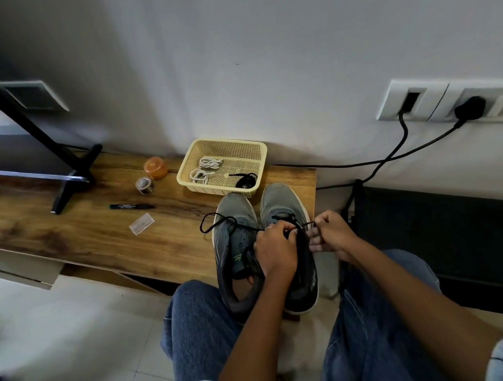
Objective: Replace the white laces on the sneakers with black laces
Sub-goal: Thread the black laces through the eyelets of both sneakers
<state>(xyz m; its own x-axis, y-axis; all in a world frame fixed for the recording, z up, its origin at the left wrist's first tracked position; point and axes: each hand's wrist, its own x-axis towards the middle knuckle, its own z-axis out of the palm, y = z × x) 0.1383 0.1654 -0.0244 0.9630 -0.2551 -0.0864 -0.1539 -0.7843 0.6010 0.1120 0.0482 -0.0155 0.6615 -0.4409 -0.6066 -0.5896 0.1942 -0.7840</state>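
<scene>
Worktop (70, 230): wood, against a white wall (254, 43).
Floor (69, 331): pale tiles.
Basket (259, 153): holds white laces (204, 168).
Fingers: both hands (277, 248) (331, 232) pinch the black lace (306, 224) over the sneakers (238, 241).

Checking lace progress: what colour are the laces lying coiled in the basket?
White laces, plus one black, in the head view.

Wooden bench (93, 233), yellow basket (257, 152), two grey sneakers (281, 205), marker (131, 205), orange jar (155, 168), tape roll (144, 184)
</scene>
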